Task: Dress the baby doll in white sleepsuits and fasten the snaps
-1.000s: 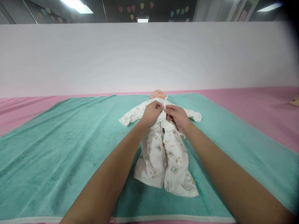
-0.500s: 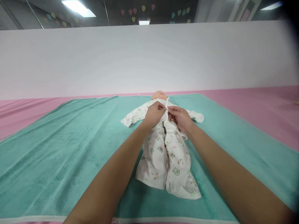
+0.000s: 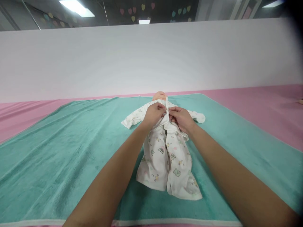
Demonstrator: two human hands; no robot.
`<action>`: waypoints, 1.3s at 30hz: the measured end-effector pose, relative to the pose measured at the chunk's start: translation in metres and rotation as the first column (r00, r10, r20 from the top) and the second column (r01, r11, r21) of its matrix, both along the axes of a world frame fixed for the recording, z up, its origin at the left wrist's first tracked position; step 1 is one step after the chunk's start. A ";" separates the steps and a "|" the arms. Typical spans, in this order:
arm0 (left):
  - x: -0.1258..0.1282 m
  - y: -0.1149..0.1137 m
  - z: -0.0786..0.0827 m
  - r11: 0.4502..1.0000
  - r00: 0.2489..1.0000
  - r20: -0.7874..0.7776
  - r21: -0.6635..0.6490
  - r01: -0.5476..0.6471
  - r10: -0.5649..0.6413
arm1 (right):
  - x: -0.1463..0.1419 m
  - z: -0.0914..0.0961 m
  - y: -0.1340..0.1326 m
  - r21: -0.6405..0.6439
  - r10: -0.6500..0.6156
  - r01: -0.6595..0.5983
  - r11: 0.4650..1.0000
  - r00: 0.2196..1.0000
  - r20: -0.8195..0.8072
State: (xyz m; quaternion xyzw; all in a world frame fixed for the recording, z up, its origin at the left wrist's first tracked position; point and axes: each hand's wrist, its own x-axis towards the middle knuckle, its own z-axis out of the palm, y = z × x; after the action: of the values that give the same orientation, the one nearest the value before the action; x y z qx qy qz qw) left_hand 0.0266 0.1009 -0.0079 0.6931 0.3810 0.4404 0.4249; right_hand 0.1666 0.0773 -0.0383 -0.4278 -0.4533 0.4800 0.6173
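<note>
A baby doll [image 3: 159, 95] lies on its back with its head at the far end. It wears a white baby shirt [image 3: 134, 117] with a small print, both sleeves spread sideways. White printed baby pants [image 3: 156, 164] cover the legs. Over the chest, my left hand [image 3: 154, 115] pinches the shirt's front edge. Facing it, my right hand [image 3: 181, 118] is closed on the other side of the same front opening. Both sets of fingertips nearly meet, and any fastener between them is too small to make out.
Beneath the doll spreads a teal blanket [image 3: 82, 151] with a white hem. Pink cloth [image 3: 260, 107] shows around it. A plain white wall [image 3: 142, 60] rises behind, with dark glass and heart stickers above it. Something small and skin-coloured [image 3: 300, 101] is at the far right edge.
The whole view has shifted slightly. Both hands stay at the shirt front with only small finger movements, and the shirt's edge between them stands a little straighter.
</note>
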 end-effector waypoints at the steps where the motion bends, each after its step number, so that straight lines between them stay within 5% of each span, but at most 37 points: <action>1: 0.000 0.000 0.000 1.000 1.000 -0.005 0.000 -0.009 0.009 | 0.000 0.000 0.000 -0.001 -0.002 0.002 1.000 1.000 0.010; 10: 0.000 0.000 0.001 1.000 1.000 -0.022 -0.011 -0.021 0.021 | -0.001 -0.001 -0.001 0.023 -0.024 0.022 0.999 0.995 0.099; 16: -0.001 -0.002 0.007 0.987 0.971 -0.220 0.148 -0.066 0.098 | -0.004 -0.005 -0.001 0.081 -0.109 0.096 0.992 0.980 0.169; 24: -0.004 -0.002 0.010 0.984 0.948 -0.306 0.176 -0.034 0.087 | -0.006 -0.003 -0.002 0.080 -0.116 0.103 0.991 0.975 0.192; 31: -0.002 -0.001 0.009 0.904 0.857 -0.469 0.427 0.009 0.213 | -0.006 -0.004 -0.003 0.077 -0.129 0.116 0.990 0.973 0.189; 39: 0.002 -0.001 0.001 0.887 0.885 -0.397 0.461 -0.037 0.243 | -0.006 -0.005 -0.001 0.087 -0.108 0.096 0.992 0.982 0.156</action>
State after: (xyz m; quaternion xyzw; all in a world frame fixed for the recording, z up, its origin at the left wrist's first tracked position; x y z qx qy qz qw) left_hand 0.0281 0.1000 -0.0067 0.8227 0.4085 0.3753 0.1246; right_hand 0.1610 0.0759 -0.0429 -0.4629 -0.4974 0.3937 0.6191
